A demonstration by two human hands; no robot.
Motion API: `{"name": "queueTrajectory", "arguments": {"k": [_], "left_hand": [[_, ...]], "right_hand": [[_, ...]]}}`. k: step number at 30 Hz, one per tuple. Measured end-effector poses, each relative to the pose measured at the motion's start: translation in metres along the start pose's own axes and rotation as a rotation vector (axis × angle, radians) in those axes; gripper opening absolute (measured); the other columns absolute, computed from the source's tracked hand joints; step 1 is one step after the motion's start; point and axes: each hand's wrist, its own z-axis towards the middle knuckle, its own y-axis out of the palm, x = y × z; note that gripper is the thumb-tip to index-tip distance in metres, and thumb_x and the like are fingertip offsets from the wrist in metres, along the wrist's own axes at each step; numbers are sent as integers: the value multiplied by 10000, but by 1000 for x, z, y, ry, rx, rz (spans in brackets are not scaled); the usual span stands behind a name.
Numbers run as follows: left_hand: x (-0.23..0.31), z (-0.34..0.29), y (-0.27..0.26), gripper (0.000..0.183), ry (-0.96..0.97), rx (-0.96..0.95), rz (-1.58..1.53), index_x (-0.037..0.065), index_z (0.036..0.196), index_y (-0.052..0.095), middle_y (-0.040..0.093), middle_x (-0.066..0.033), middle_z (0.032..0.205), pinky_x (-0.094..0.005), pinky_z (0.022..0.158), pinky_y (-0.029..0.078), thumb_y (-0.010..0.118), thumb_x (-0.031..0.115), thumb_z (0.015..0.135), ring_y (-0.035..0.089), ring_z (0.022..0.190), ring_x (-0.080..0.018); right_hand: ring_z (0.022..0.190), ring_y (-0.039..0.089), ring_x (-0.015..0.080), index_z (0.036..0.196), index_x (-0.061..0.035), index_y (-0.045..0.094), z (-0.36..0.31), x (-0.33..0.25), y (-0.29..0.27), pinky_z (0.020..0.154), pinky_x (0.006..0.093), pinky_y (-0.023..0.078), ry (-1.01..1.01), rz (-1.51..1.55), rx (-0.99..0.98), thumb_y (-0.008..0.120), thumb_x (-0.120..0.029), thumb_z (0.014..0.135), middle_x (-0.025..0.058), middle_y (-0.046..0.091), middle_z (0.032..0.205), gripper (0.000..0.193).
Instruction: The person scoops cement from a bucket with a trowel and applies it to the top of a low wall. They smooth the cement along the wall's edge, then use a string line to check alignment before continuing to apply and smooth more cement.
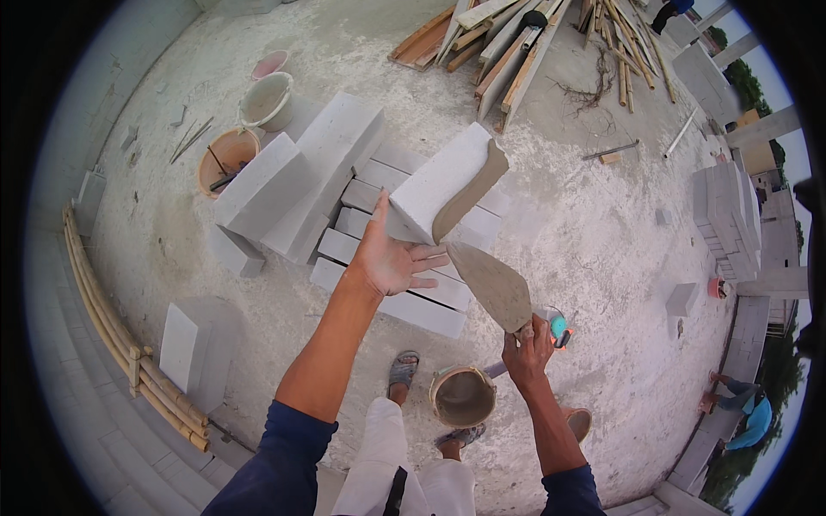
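A white lightweight concrete block (440, 176) is tilted above the pile of blocks. Grey mortar (471, 191) coats its right-hand long face. At the block's near end is my left hand (391, 258), thumb up and fingers stretched apart; whether it touches the block I cannot tell. My right hand (528, 348) is closed round the handle of a trowel (492, 288). Its mortar-smeared blade points up and left, with the tip near the block's lower corner. Below, between my feet, stands a bucket (465, 397) with grey mortar inside.
Stacked white blocks (422, 314) lie under my hands, with larger ones (323, 163) leaning to the left. Buckets (267, 101) stand farther left. Bamboo poles (95, 292) run along the left wall. Scrap timber (508, 52) is piled ahead. A person in blue (753, 421) is at far right.
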Motion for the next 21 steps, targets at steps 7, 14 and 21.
{"name": "queueTrajectory", "arguments": {"k": [7,14,21], "left_hand": [[-2,-1,-7,1163,-6,-22,-43,81,1575,162,355,-308,1510,-664,1145,75,399,902,787,341,1421,-457],[-9,3,-9,1158,7,-17,-62,134,1584,137,363,-315,1501,-660,1147,71,440,900,770,374,1398,-468],[-22,9,-5,1242,-28,28,-87,-17,1552,151,331,-326,1499,-632,1152,129,439,900,766,367,1392,-462]], "right_hand": [[827,600,313,1201,30,554,142,29,-23,635,404,493,-355,-226,-181,706,12,802,161,608,1060,428],[919,588,282,1304,98,523,166,38,-5,652,388,480,-407,-413,-327,613,-2,848,168,578,1112,475],[920,576,280,1277,85,515,198,67,9,652,379,516,-327,-574,-399,588,-36,877,162,551,1080,424]]}}
